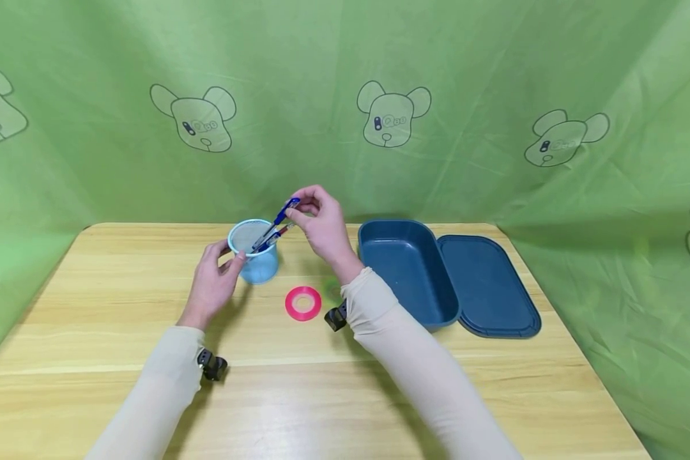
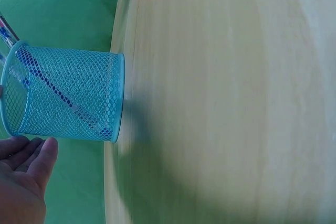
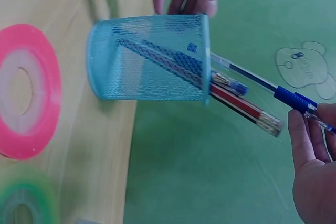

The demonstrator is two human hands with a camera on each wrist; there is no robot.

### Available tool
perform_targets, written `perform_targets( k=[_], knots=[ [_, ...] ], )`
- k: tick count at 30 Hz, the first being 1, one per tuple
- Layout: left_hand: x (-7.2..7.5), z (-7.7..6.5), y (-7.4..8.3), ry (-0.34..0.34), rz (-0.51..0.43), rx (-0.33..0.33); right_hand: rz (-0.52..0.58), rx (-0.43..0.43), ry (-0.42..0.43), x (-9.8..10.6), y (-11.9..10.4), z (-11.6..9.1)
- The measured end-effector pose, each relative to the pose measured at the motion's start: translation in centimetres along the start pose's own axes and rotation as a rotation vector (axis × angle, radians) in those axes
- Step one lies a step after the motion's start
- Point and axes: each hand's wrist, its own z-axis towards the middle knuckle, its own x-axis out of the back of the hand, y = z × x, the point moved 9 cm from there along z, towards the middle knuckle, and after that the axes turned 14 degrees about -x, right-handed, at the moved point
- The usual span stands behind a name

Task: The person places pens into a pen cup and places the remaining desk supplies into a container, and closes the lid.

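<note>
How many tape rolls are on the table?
2. The pink roll lies on the table near the blue mesh cup; the green roll is just right of the pink one, partly hidden by the right arm. More could be hidden there.

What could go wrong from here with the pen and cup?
1. The blue pen pinched by the right hand could snag on the mesh cup or the blue-ended pen beside it.
2. The left hand holds only near the cup's rim; a sideways knock might tip it.
</note>
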Motion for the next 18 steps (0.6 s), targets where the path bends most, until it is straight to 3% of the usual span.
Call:
perform_targets(
  k=[18],
  knots=[
    [0.0, 0.2, 0.0, 0.004, -0.026, -0.015, -0.206, 0.074, -0.056, -2.2, 0.1, -0.6]
  ],
)
